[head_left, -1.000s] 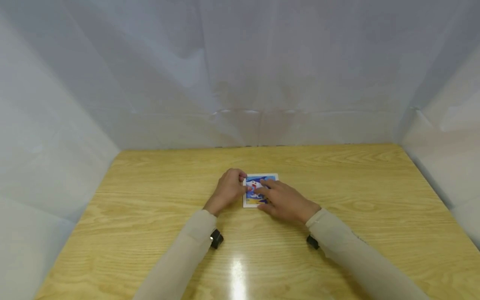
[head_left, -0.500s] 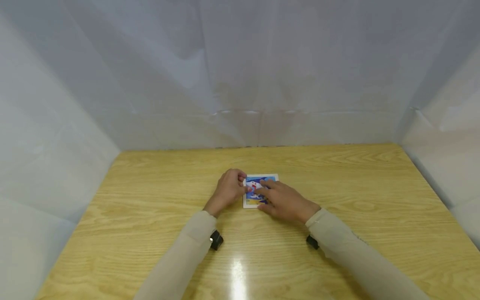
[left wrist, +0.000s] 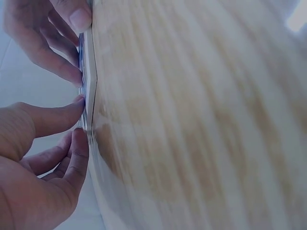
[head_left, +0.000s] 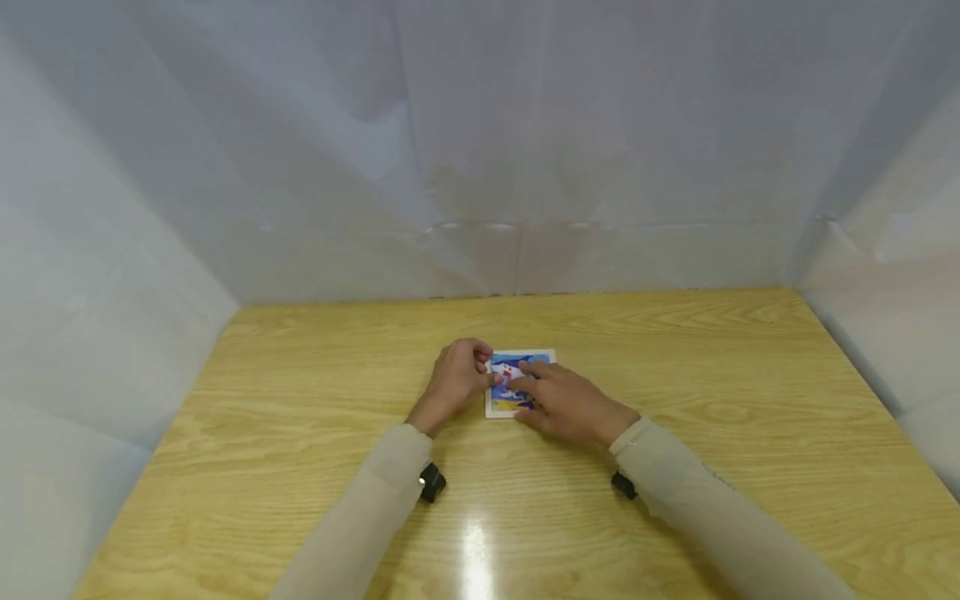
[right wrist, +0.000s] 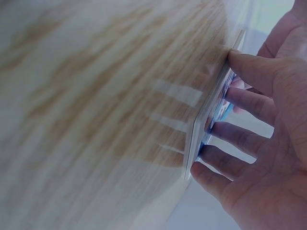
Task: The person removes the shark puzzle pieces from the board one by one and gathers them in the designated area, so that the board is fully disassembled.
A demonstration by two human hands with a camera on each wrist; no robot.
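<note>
**Both hands on the picture tile, mid-tabletop**

Left hand (head_left: 457, 379): fingers curled in, tips bunched at the left edge of the picture tile (head_left: 519, 367). In the left wrist view the thumb and fingers (left wrist: 76, 158) come together right at the tile's thin edge (left wrist: 88, 81); looks like a pinch on that edge, contact clear, grip depth not.

Right hand (head_left: 564, 402): fingers spread and nearly straight, laid flat across the tile's printed face. Right wrist view shows four fingers (right wrist: 249, 69) fanned over the face, tips reaching to the tile's edge (right wrist: 206, 124). Pressing, not gripping.

Tile: flat on the tabletop (head_left: 300, 400), about centre, white border, blue/white/red/yellow print.

Hard to read: most of the print is covered by the right hand, so subject unclear. Both wrist views see the tile edge-on only, tabletop grain blurred. Can't tell if the tile is one piece or a stack.

Around: black wrist units under each sleeve, left (head_left: 432, 482) and right (head_left: 623, 484). White sheeting (head_left: 480, 150) walls the tabletop on three sides. Light glare on the near tabletop.
</note>
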